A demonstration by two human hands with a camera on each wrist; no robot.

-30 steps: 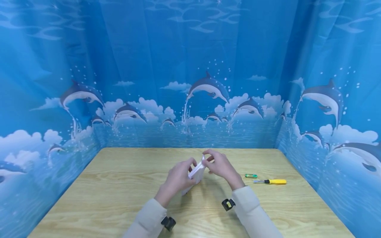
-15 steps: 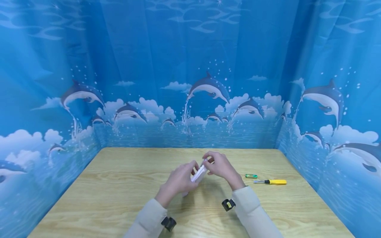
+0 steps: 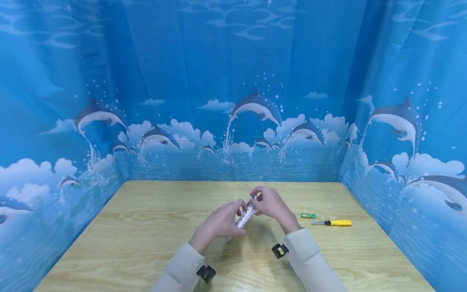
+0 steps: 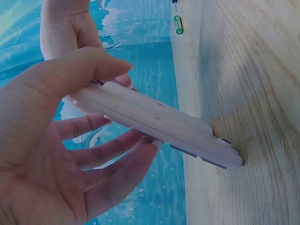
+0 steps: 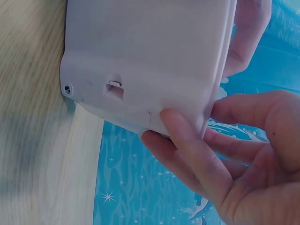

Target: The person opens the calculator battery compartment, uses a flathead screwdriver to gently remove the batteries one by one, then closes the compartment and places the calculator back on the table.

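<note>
A white, flat plastic device (image 3: 246, 217) stands tilted on edge between both hands, its lower end at or close to the wooden table. My left hand (image 3: 222, 221) holds it, thumb on one face and fingers against the other; in the left wrist view the device (image 4: 154, 124) shows its narrow side, with dark strips along the underside. My right hand (image 3: 271, 207) pinches the upper corner. In the right wrist view a broad face of the device (image 5: 150, 42) shows a screw (image 5: 68, 89) at one corner and a small square recess (image 5: 115, 90). Its other face is mostly hidden.
Right of the hands on the table (image 3: 164, 211) lie a green battery (image 3: 308, 215) and a screwdriver (image 3: 332, 223) with a yellow handle. A blue dolphin-print curtain (image 3: 233, 81) encloses the table's back and sides.
The device has turned in the hands, so more of its narrow edge faces up. My left hand has shifted slightly right; my right hand has barely moved.
</note>
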